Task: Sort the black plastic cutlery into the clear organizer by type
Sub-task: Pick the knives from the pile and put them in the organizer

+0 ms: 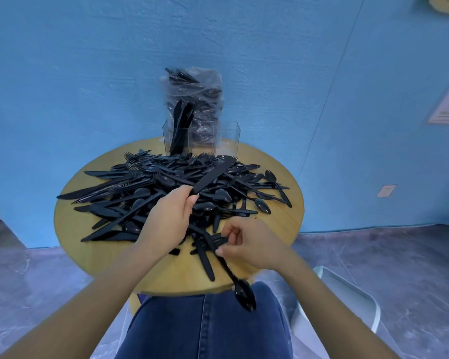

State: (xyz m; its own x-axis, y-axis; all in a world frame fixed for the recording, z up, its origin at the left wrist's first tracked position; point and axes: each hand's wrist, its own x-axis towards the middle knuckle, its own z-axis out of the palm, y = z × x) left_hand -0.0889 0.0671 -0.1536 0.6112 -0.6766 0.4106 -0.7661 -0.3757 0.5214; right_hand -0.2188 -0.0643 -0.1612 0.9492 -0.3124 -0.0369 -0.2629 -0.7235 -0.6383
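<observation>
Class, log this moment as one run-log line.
left hand: holds black plastic knife | right hand: holds black plastic spoon | clear organizer: knives in left compartment

We are finding bare wood only along the near-left rim of the round table (88, 244) and at its right edge. The cutlery pile (171, 187) is blocking the whole middle. At the far edge the clear organizer (192, 137) is standing just behind the pile, with a bagged bundle (195, 99) rising behind it.

Black cutlery (166, 187); tan wood-grain table (70, 224); blue wall (88, 73); dark blue jeans (205, 330); clear organizer (226, 138).
</observation>
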